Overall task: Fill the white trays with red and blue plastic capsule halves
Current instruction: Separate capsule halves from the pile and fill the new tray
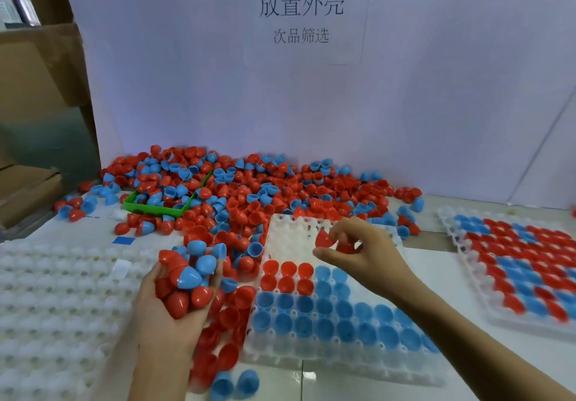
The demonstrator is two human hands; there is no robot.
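- The left hand [180, 301] lies palm up at the left edge of the middle tray [336, 366], fingers cupped round a heap of red and blue halves [187, 279].
- The right hand [352, 244] hovers over the tray's bare far half, thumb and fingertips pinching a red half [322, 239]; a second red piece seems tucked under the other fingers.
- The near rows of the tray hold blue halves, open side up; six red ones [288, 276] sit in two short rows at the left edge, with a few blue beside them.
- The step, as I judge it, is seating this red half in a free cell of the bare far part of the tray.
- To do it well: turn the half mouth up like its neighbours, lower it straight into the cell, and release only once it sits level.
- Keep the left palm flat so the heap does not spill onto filled cells.
- The loose pile [249, 188] runs along the back of the surface, over a green bin [156, 210]; a filled tray [530, 276] lies near the right edge, an unfilled tray [62, 301] at the left.
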